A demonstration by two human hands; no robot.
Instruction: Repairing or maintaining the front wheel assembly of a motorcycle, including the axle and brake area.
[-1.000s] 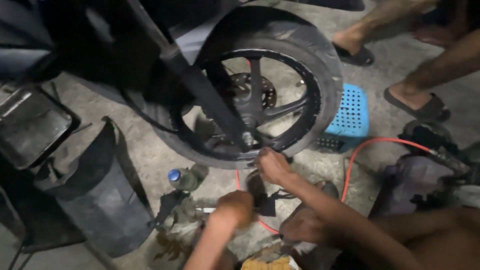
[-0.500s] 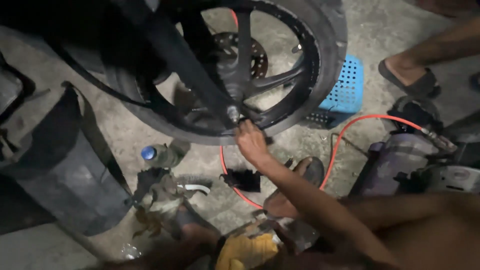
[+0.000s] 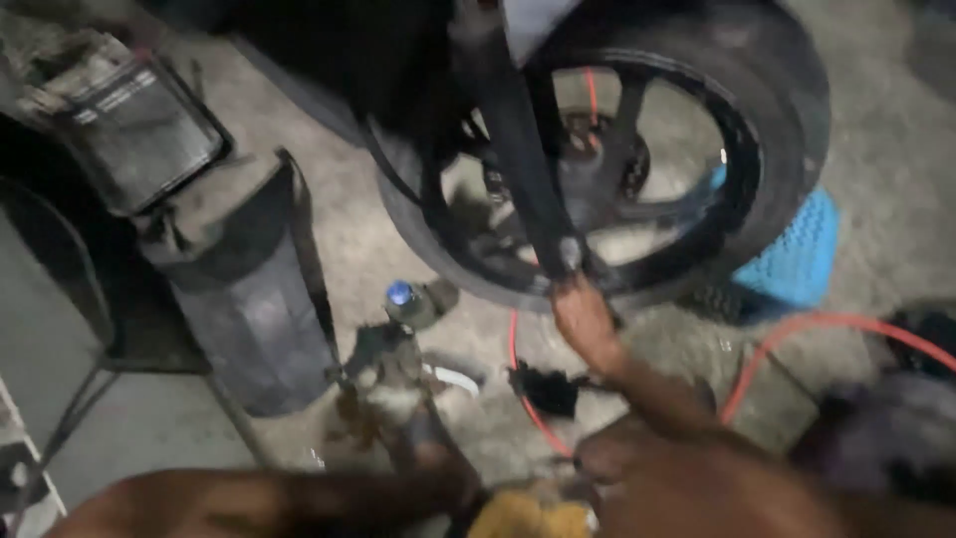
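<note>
A blue basket (image 3: 797, 261) is sitting on the concrete floor (image 3: 876, 149) at right, behind the tyre; its contents are hidden. A small blue-capped bottle (image 3: 403, 297) is lying left of centre. The motorcycle wheel (image 3: 637, 149) is standing upright at centre, its black fork leg (image 3: 523, 169) running from the far top down to the axle near the lower rim. The person's right hand (image 3: 583, 321) is reaching up, fingers closing about the fork's lower end. The left hand (image 3: 438, 478) is lying low among blurred, grimy parts; I cannot tell its grip. A red hose (image 3: 797, 334) is curving along the floor.
</note>
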